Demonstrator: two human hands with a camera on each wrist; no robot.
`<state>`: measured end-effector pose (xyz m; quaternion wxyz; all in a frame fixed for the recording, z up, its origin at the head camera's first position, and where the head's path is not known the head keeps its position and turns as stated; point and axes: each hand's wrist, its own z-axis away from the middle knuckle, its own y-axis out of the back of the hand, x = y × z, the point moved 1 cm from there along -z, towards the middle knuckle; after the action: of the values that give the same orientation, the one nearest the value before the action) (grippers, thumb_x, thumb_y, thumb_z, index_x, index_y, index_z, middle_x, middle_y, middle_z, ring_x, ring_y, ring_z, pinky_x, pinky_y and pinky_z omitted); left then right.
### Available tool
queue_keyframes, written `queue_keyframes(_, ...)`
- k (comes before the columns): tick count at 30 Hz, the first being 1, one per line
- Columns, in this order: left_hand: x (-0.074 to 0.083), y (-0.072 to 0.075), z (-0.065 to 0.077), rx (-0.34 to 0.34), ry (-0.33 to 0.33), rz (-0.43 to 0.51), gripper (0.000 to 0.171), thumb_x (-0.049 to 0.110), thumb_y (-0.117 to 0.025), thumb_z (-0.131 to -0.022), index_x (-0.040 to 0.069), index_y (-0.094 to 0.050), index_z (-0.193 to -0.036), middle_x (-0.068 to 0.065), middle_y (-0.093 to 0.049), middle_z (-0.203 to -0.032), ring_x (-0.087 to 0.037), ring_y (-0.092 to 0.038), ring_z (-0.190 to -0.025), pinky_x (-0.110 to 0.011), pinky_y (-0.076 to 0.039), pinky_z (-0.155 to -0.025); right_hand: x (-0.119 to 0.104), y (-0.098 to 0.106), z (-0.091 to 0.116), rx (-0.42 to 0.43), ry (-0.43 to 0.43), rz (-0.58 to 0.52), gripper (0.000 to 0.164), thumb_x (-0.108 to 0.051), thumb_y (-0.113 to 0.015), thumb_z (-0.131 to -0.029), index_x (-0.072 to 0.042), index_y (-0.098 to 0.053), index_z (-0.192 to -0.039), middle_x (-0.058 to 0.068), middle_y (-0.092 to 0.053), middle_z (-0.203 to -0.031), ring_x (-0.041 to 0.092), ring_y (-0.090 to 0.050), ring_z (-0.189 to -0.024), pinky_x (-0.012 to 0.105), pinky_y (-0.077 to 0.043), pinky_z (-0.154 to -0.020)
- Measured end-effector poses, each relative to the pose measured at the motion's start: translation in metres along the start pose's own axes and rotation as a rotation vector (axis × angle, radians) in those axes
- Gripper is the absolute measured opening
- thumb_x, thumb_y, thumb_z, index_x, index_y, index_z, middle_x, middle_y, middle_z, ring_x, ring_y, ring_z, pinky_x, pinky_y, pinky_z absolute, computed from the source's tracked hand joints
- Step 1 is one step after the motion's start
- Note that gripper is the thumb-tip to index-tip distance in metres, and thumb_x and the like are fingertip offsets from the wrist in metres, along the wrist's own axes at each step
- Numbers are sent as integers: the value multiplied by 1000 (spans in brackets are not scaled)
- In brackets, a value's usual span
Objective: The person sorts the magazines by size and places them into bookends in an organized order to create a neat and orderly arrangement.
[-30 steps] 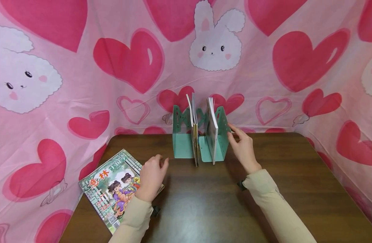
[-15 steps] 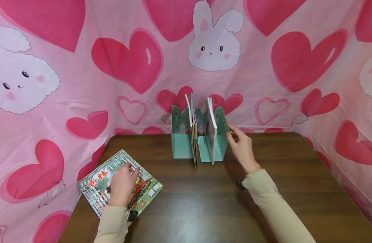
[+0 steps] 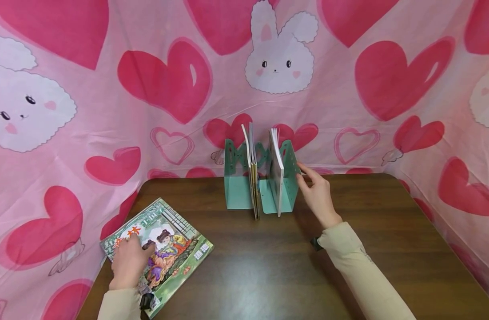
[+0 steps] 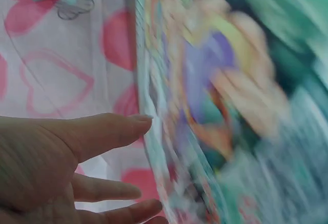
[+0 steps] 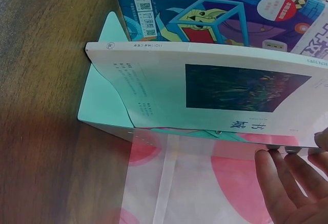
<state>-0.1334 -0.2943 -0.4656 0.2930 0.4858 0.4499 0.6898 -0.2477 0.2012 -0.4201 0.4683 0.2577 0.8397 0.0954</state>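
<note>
A green metal bookend (image 3: 238, 195) stands at the back of the table, with several thin magazines (image 3: 252, 178) upright in its middle and a white-covered one (image 5: 154, 90) leaning near its right plate. My right hand (image 3: 318, 195) holds that right plate at its outer edge, fingertips right at the rim in the right wrist view. At the left lies a magazine (image 3: 170, 266) with two cartoon figures on its green cover. Over its left side is my left hand (image 3: 129, 258), fingers spread. The left wrist view has its thumb (image 4: 115, 131) beside the magazine's edge, the cover blurred.
Dark wooden table (image 3: 244, 271) under everything. A pink curtain (image 3: 180, 151) printed with hearts and rabbits closes off the back and sides. Inside the bookend, a blue illustrated magazine (image 5: 220, 24) faces the white one.
My left hand has moved left and toward me, from the magazine's right side across the cover to its left edge. The right hand stays at the bookend.
</note>
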Motion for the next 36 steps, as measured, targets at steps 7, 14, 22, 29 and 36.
queue_keyframes(7,-28,1,5,-33,53,20,80,34,-78,-89,-25,-42,-129,-53,-36,-122,-71,-31,-119,-82,-40,-86,-1,-1,1,1,4,-2,39,-5,-67,-100,-4,-67,-139,19,-69,-133,36,-72,-100,4,-46,-74)
queue_keyframes(14,-42,5,8,-25,22,42,87,32,-79,-87,-31,-36,-128,-59,-36,-115,-75,-33,-116,-77,-34,-96,-1,0,3,-11,-1,9,39,-7,-67,-101,-5,-66,-140,18,-68,-134,33,-72,-101,7,-48,-76)
queue_keyframes(22,-51,7,8,7,-8,19,86,36,-81,-85,-30,-37,-119,-56,-50,-103,-71,-53,-100,-72,-45,-84,-1,0,2,-8,9,4,40,-6,-67,-101,-5,-66,-140,19,-68,-134,34,-71,-101,2,-45,-76)
queue_keyframes(29,-53,8,10,-1,29,39,93,32,-82,-85,-29,-27,-129,-58,-45,-108,-73,-49,-105,-75,-43,-87,-1,0,3,-2,-8,-5,40,-6,-67,-101,-5,-66,-140,19,-69,-132,33,-71,-101,2,-45,-78)
queue_keyframes(36,-56,10,13,-4,36,197,111,14,-82,-82,-25,0,-147,-57,-32,-130,-72,-35,-123,-74,-33,-107,-2,0,3,-3,-7,-24,39,-6,-67,-100,-5,-66,-140,20,-69,-131,36,-71,-102,2,-46,-78)
